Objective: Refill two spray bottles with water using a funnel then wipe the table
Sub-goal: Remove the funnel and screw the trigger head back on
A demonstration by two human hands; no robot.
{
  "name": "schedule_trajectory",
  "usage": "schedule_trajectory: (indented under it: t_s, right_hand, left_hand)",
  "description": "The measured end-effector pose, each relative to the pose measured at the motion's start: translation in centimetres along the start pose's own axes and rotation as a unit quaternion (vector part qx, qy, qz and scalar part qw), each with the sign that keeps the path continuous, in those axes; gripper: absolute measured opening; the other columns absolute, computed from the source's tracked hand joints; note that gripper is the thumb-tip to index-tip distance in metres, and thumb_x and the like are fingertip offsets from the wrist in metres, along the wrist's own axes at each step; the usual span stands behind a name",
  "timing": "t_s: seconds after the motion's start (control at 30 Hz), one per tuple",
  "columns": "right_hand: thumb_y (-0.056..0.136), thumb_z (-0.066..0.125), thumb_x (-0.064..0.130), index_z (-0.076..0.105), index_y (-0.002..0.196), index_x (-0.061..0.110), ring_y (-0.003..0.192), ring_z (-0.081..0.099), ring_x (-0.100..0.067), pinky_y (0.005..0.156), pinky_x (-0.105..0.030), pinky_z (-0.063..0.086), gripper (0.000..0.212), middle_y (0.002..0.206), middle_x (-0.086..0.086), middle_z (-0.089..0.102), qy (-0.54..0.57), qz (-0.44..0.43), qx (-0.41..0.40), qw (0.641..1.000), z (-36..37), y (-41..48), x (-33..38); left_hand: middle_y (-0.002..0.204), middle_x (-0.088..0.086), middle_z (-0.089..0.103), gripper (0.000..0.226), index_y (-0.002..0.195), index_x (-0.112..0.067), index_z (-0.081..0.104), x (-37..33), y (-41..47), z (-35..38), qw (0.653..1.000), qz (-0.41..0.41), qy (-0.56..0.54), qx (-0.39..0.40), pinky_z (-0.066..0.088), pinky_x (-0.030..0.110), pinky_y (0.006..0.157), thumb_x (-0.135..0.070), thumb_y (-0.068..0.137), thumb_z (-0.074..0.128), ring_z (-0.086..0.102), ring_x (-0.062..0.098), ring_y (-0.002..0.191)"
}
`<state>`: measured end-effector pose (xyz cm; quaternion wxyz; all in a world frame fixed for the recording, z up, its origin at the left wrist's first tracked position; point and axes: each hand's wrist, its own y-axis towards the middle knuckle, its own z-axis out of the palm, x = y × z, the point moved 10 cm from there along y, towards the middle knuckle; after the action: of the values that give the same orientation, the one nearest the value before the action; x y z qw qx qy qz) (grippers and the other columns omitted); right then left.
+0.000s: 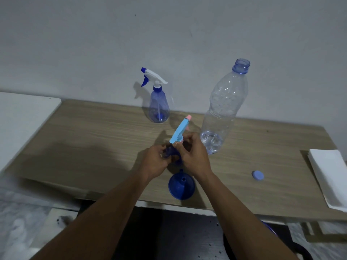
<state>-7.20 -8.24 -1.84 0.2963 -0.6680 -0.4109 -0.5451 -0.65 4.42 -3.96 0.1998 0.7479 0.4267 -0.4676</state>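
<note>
At the middle of the wooden table (93, 139) my left hand (156, 158) grips a small blue spray bottle (171, 153), mostly hidden by my fingers. My right hand (193, 154) pinches the collar under its light-blue spray head (180, 131) with a pink nozzle. A second blue spray bottle (158, 107) with a white and blue trigger stands by the wall. A large clear water bottle (221, 113) stands uncapped to the right, with a little water at its bottom. A dark blue funnel (181, 186) lies near the front edge below my hands.
A blue bottle cap (257, 175) lies right of the funnel. A stack of white napkins (330, 177) sits at the table's right end. A white surface (22, 121) adjoins the table on the left. The wall stands right behind the table.
</note>
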Motion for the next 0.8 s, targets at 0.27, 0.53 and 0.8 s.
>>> schedule_trajectory:
  t_s: [0.27,0.53,0.8]
  right_hand:
    - [0.095,0.067,0.021,0.037,0.144,0.031,0.08,0.071,-0.01,0.065,-0.024,0.056,0.057,0.102,0.004,0.07,0.017,0.013,0.024,0.999,1.8,0.8,-0.3]
    - [0.095,0.064,0.025,0.049,0.133,0.03,0.075,0.067,-0.015,0.071,-0.043,0.057,0.041,0.09,0.004,0.068,-0.06,-0.045,0.001,0.997,2.9,3.1,4.5]
    - [0.094,0.057,0.027,0.055,0.106,0.027,0.076,0.055,-0.015,0.063,-0.026,0.041,0.012,0.093,0.003,0.057,-0.116,-0.103,-0.029,0.988,3.6,2.1,12.1]
  left_hand:
    - [0.071,-0.011,0.072,0.013,0.092,-0.025,0.075,1.9,-0.5,-0.7,0.996,-0.037,0.061,-0.052,0.051,0.019,0.063,-0.024,0.078,0.075,0.066,0.003,0.07]
    - [0.091,-0.01,0.073,0.019,0.104,-0.032,0.067,-0.9,-2.1,-4.4,0.99,0.02,0.062,-0.123,0.043,0.011,0.064,-0.037,0.086,0.063,0.066,0.005,0.083]
    - [0.125,0.006,0.067,0.047,0.127,-0.014,0.064,0.1,-5.6,-13.5,0.974,-0.034,0.166,-0.154,0.048,0.027,0.098,-0.039,0.088,0.067,0.062,0.019,0.114]
